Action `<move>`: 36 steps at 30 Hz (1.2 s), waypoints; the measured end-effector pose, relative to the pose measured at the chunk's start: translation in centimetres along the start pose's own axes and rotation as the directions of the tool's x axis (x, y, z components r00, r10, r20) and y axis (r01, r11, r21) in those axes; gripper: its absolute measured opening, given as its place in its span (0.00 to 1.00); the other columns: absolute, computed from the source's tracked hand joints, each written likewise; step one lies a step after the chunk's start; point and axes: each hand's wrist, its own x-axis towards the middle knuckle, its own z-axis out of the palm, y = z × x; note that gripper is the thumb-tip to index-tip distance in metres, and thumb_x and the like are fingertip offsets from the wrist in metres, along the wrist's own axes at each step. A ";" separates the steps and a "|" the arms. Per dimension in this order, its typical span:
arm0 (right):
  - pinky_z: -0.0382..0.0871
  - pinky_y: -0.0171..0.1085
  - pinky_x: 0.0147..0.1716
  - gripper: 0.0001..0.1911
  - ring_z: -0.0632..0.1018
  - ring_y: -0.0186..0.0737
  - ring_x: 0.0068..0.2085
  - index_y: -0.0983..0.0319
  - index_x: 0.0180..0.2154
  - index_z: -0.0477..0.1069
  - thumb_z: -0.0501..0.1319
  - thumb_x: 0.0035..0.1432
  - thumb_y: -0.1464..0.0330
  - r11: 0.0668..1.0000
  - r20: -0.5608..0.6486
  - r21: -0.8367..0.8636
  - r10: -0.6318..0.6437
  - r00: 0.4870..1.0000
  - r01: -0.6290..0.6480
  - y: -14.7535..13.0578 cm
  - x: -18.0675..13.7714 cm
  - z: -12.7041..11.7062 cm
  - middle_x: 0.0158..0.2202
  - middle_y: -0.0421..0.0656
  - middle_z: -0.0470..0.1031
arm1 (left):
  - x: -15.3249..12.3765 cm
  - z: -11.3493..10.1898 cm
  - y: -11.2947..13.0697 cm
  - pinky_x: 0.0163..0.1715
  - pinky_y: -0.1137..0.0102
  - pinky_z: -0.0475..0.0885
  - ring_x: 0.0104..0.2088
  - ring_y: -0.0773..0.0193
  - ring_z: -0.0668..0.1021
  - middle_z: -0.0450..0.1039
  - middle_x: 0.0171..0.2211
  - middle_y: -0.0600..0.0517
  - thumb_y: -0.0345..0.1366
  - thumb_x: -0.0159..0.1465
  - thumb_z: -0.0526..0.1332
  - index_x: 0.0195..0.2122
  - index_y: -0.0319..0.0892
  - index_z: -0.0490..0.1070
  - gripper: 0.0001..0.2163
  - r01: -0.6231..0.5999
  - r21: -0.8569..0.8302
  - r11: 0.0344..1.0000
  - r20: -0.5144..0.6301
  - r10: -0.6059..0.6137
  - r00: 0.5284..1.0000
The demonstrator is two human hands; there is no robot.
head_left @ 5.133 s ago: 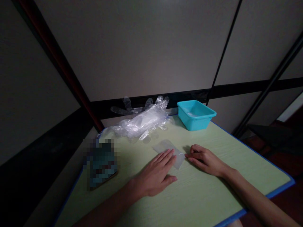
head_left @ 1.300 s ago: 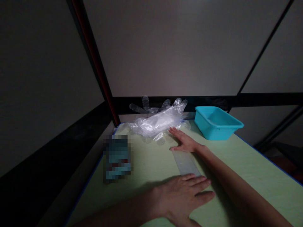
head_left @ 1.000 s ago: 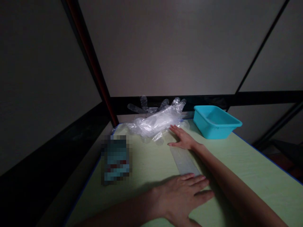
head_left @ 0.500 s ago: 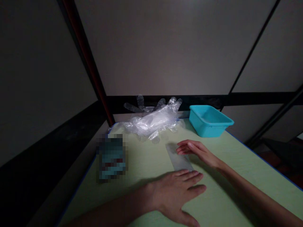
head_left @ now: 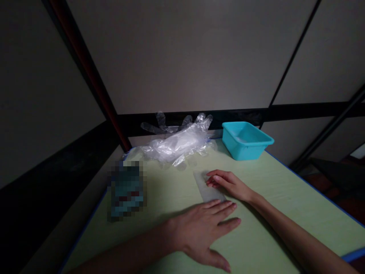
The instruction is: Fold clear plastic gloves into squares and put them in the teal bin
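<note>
A flat, translucent plastic piece (head_left: pixel 203 185), roughly rectangular, lies on the pale green table (head_left: pixel 159 190). My left hand (head_left: pixel 203 230) is palm down with fingers spread, its fingertips over the near end of the plastic piece. Over the far right part of that piece is my right hand (head_left: pixel 226 184), turned on its side with fingers loosely bent and the thumb apart from the index finger. Nothing shows in its grasp, though its lower fingertips are partly hidden. Whether those fingertips press on the plastic is hard to make out.
A pile of clear disposable plastic gloves (head_left: pixel 178 146) lies at the table's back edge, against the wall. Right of it stands a turquoise basin (head_left: pixel 245 148). A blurred-out dark teal package (head_left: pixel 127 190) is at the left edge. Blue edging (head_left: pixel 302 180) borders the table.
The view has shifted, so everything sits slightly farther left. My right hand's fingers are more bent and the hand looks lower over the plastic piece. My left hand keeps its spread pose.
</note>
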 end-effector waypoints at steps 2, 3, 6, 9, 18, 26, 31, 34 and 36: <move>0.68 0.42 0.40 0.19 0.74 0.40 0.38 0.64 0.44 0.65 0.51 0.58 0.58 1.000 0.004 -0.015 -0.008 1.000 0.008 0.0 0.0 0.0 0.35 0.45 0.73 | 0.0 -0.1 0.0 0.57 0.64 0.42 0.60 0.55 0.47 0.40 0.61 0.41 0.50 0.57 0.53 0.59 0.34 0.45 0.34 -0.006 -0.014 1.000 0.005 0.006 1.000; 0.68 0.42 0.39 0.19 0.74 0.39 0.38 0.64 0.44 0.65 0.51 0.58 0.58 1.000 0.006 -0.020 -0.011 1.000 0.011 -0.1 0.0 0.0 0.35 0.45 0.73 | 0.0 -0.1 -0.1 0.58 0.64 0.42 0.60 0.55 0.47 0.40 0.61 0.41 0.50 0.58 0.53 0.59 0.34 0.45 0.34 -0.008 -0.022 1.000 0.009 0.008 1.000; 0.68 0.41 0.39 0.19 0.73 0.39 0.37 0.64 0.44 0.65 0.51 0.58 0.58 0.999 0.010 -0.029 -0.016 1.000 0.017 0.0 0.1 -0.1 0.35 0.45 0.73 | 0.0 -0.3 -0.1 0.58 0.64 0.42 0.60 0.55 0.46 0.39 0.61 0.42 0.49 0.58 0.53 0.59 0.34 0.45 0.33 -0.034 -0.050 0.998 0.031 0.035 0.999; 0.67 0.40 0.38 0.19 0.73 0.39 0.37 0.65 0.44 0.65 0.51 0.58 0.59 0.999 0.013 -0.032 -0.025 1.000 0.025 0.1 0.0 0.0 0.36 0.45 0.73 | 0.0 -0.2 0.2 0.58 0.66 0.43 0.60 0.56 0.46 0.39 0.61 0.42 0.48 0.59 0.52 0.59 0.33 0.46 0.32 -0.066 -0.064 0.996 0.036 0.068 0.997; 0.67 0.40 0.38 0.13 0.74 0.39 0.37 0.64 0.36 0.70 0.55 0.55 0.62 0.987 -0.089 -0.065 -0.153 0.984 0.147 -0.4 -0.7 -0.3 0.34 0.46 0.73 | -1.0 0.8 -1.6 0.54 0.64 0.56 0.51 0.61 0.66 0.63 0.52 0.46 0.36 0.60 0.52 0.47 0.37 0.64 0.15 -0.006 0.004 1.000 -0.323 0.006 0.946; 0.64 0.33 0.32 0.09 0.71 0.35 0.33 0.65 0.29 0.71 0.54 0.57 0.69 0.804 0.247 -0.510 -0.203 0.947 0.305 -2.7 -2.5 -2.1 0.30 0.45 0.69 | -1.9 0.7 -6.0 0.51 0.58 0.59 0.48 0.58 0.68 0.67 0.47 0.45 0.32 0.53 0.58 0.43 0.39 0.66 0.15 0.450 -0.063 0.891 -0.600 -0.394 0.696; 0.64 0.33 0.32 0.10 0.71 0.35 0.32 0.64 0.28 0.71 0.53 0.57 0.71 0.710 0.340 -0.637 -0.093 0.936 0.302 -3.3 -3.3 -2.7 0.29 0.44 0.70 | -1.8 1.0 -5.5 0.54 0.57 0.55 0.48 0.58 0.69 0.68 0.47 0.45 0.33 0.53 0.58 0.45 0.39 0.64 0.17 0.465 0.002 0.885 -0.583 -0.377 0.720; 0.63 0.34 0.31 0.11 0.70 0.36 0.32 0.63 0.27 0.71 0.52 0.57 0.73 0.621 0.376 -0.710 -0.065 0.925 0.332 -3.6 -3.6 -2.6 0.27 0.43 0.69 | -1.8 1.0 -5.1 0.54 0.59 0.55 0.47 0.61 0.70 0.69 0.46 0.45 0.31 0.53 0.57 0.46 0.38 0.63 0.18 0.460 0.050 0.886 -0.584 -0.347 0.733; 0.62 0.35 0.32 0.12 0.70 0.36 0.32 0.63 0.26 0.70 0.51 0.57 0.73 0.594 0.406 -0.720 -0.058 0.912 0.359 -3.8 -3.7 -2.5 0.27 0.43 0.69 | -1.7 1.0 -5.0 0.55 0.60 0.54 0.46 0.62 0.71 0.69 0.45 0.46 0.30 0.54 0.56 0.47 0.38 0.62 0.17 0.462 0.070 0.884 -0.571 -0.345 0.745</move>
